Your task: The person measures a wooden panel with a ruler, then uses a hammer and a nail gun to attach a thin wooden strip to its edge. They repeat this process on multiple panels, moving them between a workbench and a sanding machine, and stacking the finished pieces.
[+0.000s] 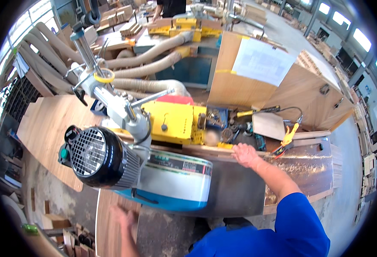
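Observation:
My right hand (245,155) is at the back edge of the dark machine table, its fingers bent over a narrow wooden strip (222,152) that runs along the yellow guard (167,122). Low on the left, my left hand (124,217) is over a brown wooden board (111,231); it is slightly blurred, with fingers apart and nothing seen in them. Between my hands sits a blue-and-white feed unit (178,182) with a black motor (105,157) on a metal arm. The feed unit hides part of the strip.
Beyond the guard lie a blue tray (217,118) of small parts and a yellow-handled air gun (289,136). A wooden panel with a paper sheet (263,62) stands behind. Ribbed hoses (145,70) cross at back left. Wood shavings (300,165) cover the right side. Another person (173,7) stands far back.

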The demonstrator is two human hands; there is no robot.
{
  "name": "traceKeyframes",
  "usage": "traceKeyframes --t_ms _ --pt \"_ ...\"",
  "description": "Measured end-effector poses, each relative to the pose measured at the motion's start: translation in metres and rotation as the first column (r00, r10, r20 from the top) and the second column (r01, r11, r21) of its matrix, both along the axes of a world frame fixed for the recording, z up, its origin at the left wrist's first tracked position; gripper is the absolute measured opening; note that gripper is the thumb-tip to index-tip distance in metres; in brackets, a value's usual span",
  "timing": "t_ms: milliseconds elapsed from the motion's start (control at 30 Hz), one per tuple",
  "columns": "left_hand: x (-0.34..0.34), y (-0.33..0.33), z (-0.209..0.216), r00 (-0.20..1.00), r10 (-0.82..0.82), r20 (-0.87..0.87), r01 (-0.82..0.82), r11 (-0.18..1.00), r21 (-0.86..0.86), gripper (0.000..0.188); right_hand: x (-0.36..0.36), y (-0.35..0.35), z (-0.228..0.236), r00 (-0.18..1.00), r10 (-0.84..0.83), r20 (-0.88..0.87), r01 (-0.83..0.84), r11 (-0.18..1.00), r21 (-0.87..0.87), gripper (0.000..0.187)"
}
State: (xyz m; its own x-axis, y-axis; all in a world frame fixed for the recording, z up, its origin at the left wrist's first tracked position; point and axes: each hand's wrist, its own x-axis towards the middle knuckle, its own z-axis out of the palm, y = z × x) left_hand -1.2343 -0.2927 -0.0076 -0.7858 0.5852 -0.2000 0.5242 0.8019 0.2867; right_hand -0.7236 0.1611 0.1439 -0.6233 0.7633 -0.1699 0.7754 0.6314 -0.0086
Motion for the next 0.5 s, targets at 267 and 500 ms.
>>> traceKeyframes --t_ms 267,500 --pt "-0.106 -0.062 0.062 0.887 0.46 -0.033 -0.431 0.802 -0.415 0.121 -0.005 -0.013 0.028 0.985 -0.107 0.132 0.122 0.987 -0.107 0.036" --pt "-0.144 -0.073 0.051 0.872 0.486 -0.054 -0.472 0.806 -0.357 0.122 -0.015 -0.015 0.038 0.965 -0.161 0.209 0.2 0.963 -0.179 0.041"
